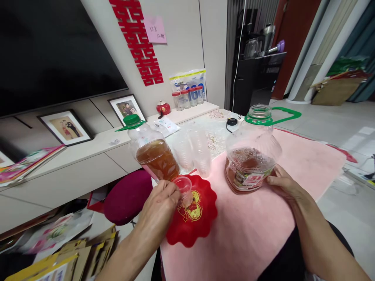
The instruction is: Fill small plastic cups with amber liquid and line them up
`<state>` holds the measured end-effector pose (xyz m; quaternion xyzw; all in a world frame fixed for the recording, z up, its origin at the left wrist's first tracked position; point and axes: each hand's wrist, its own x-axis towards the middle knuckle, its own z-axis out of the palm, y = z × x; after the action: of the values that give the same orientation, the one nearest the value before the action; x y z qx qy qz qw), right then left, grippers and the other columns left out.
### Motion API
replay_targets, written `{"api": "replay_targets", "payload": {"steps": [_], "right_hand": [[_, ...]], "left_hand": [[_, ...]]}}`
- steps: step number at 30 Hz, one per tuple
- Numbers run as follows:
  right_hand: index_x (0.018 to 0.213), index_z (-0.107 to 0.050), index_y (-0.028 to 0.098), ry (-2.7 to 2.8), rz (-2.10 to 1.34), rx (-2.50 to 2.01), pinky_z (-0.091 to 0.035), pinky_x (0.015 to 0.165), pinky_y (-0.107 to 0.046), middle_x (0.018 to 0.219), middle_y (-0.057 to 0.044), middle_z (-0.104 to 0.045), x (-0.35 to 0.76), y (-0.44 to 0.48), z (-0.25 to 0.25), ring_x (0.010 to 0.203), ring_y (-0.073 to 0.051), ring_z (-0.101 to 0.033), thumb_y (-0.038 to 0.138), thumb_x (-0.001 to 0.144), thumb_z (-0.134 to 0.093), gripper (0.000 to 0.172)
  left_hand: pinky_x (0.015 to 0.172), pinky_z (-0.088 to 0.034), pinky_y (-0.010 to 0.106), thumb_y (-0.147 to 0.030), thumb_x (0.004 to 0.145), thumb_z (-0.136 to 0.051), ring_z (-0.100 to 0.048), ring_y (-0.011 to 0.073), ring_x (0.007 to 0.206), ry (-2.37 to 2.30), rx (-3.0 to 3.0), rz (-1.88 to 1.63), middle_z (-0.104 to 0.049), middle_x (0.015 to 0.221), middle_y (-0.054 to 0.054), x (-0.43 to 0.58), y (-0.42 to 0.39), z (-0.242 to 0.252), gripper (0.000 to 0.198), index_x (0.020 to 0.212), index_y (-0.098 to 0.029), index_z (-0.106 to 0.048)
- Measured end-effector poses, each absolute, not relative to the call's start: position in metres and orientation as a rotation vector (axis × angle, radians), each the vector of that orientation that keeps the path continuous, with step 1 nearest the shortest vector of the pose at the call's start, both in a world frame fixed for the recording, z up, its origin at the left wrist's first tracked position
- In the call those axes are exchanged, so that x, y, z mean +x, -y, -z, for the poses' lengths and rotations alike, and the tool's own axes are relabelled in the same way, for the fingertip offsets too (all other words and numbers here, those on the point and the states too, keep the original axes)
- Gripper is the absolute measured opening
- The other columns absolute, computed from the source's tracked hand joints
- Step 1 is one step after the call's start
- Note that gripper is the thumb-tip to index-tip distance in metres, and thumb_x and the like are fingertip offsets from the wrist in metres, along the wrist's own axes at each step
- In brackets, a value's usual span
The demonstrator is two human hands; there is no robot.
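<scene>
My left hand (159,205) is closed around a small clear plastic cup (184,189) above a red scalloped mat (202,218). My right hand (283,183) wraps the lower side of a large open plastic jug (252,154) with a green handle ring and a little brown liquid in the bottom. The jug stands on a pink cloth (258,230). A second jug (152,150) with a green cap, half full of amber liquid, stands just behind the cup.
Stacks of clear plastic cups (193,150) stand between the two jugs. Behind is a low white cabinet (88,156) with framed photos, small jars (187,96) and a red pot. A maroon cushion (127,197) and cardboard boxes (73,257) lie at lower left.
</scene>
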<state>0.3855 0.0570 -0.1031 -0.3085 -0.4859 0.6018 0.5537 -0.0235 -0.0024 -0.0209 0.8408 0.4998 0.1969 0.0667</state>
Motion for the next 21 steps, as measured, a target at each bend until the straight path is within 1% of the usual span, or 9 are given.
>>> {"api": "replay_targets", "payload": {"steps": [2,5,8,12,14,17,18,19,21], "right_hand": [[0.143,-0.062,0.027,1.149,-1.418,-0.738,-0.029,0.128,-0.053,0.158,-0.007,-0.055,0.385,-0.057,0.103,0.153,-0.037,-0.039,0.038,0.064,-0.096,0.086],[0.141,-0.063,0.027,1.148,-1.411,-0.757,-0.033,0.126,-0.054,0.153,-0.009,-0.061,0.384,-0.057,0.101,0.151,-0.039,-0.042,0.038,0.063,-0.096,0.086],[0.140,-0.064,0.026,1.163,-1.415,-0.745,-0.035,0.125,-0.054,0.152,-0.009,-0.061,0.382,-0.056,0.100,0.149,-0.039,-0.046,0.039,0.062,-0.096,0.085],[0.144,-0.060,0.025,1.195,-1.432,-0.711,-0.035,0.124,-0.053,0.152,-0.010,-0.061,0.381,-0.057,0.100,0.146,-0.039,-0.049,0.040,0.065,-0.094,0.087],[0.146,-0.057,0.024,1.213,-1.437,-0.707,-0.034,0.125,-0.053,0.152,-0.011,-0.061,0.381,-0.057,0.100,0.147,-0.039,-0.048,0.041,0.065,-0.094,0.091],[0.150,-0.053,0.023,1.241,-1.443,-0.715,-0.030,0.127,-0.052,0.155,-0.011,-0.058,0.380,-0.058,0.098,0.150,-0.037,-0.044,0.042,0.064,-0.094,0.097],[0.151,-0.052,0.023,1.248,-1.449,-0.712,-0.030,0.126,-0.052,0.156,-0.011,-0.057,0.379,-0.059,0.097,0.150,-0.038,-0.043,0.043,0.064,-0.094,0.099],[0.152,-0.050,0.023,1.255,-1.454,-0.706,-0.030,0.126,-0.052,0.156,-0.012,-0.056,0.379,-0.059,0.095,0.150,-0.038,-0.043,0.044,0.063,-0.094,0.101],[0.153,-0.048,0.024,1.270,-1.459,-0.694,-0.031,0.125,-0.053,0.157,-0.013,-0.055,0.378,-0.060,0.093,0.150,-0.039,-0.042,0.045,0.062,-0.095,0.105]], "left_hand": [[0.074,-0.042,0.030,-0.031,0.101,-0.049,-0.050,0.0163,0.082,-1.531,2.521,-0.600,-0.068,0.086,0.002,-0.023,0.006,0.028,0.032,0.083,-0.026,-0.075],[0.077,-0.044,0.030,-0.029,0.104,-0.041,-0.052,0.0159,0.087,-1.568,2.487,-0.628,-0.068,0.090,0.002,-0.020,0.013,0.033,0.039,0.086,-0.026,-0.075],[0.079,-0.047,0.029,-0.031,0.104,-0.040,-0.056,0.0154,0.090,-1.579,2.455,-0.637,-0.067,0.093,0.001,-0.020,0.018,0.038,0.038,0.087,-0.027,-0.074],[0.079,-0.054,0.027,-0.039,0.102,-0.047,-0.063,0.0153,0.095,-1.614,2.402,-0.666,-0.069,0.100,0.001,-0.022,0.019,0.048,0.033,0.092,-0.030,-0.077],[0.079,-0.058,0.027,-0.033,0.100,-0.049,-0.065,0.0159,0.094,-1.640,2.442,-0.721,-0.071,0.100,0.003,-0.023,0.018,0.050,0.030,0.094,-0.030,-0.078],[0.082,-0.062,0.031,-0.028,0.089,-0.066,-0.066,0.0195,0.095,-1.609,2.678,-0.697,-0.073,0.105,0.005,-0.026,0.018,0.046,0.017,0.102,-0.025,-0.077],[0.082,-0.063,0.032,-0.030,0.085,-0.073,-0.066,0.0204,0.095,-1.568,2.782,-0.669,-0.073,0.107,0.005,-0.027,0.019,0.043,0.022,0.106,-0.025,-0.075],[0.082,-0.064,0.033,-0.031,0.081,-0.077,-0.065,0.0214,0.097,-1.544,2.863,-0.645,-0.073,0.111,0.005,-0.026,0.021,0.039,0.033,0.113,-0.024,-0.072],[0.085,-0.064,0.037,-0.028,0.077,-0.080,-0.063,0.0235,0.102,-1.605,2.910,-0.676,-0.070,0.119,0.005,-0.020,0.025,0.031,0.051,0.126,-0.025,-0.063]]}}
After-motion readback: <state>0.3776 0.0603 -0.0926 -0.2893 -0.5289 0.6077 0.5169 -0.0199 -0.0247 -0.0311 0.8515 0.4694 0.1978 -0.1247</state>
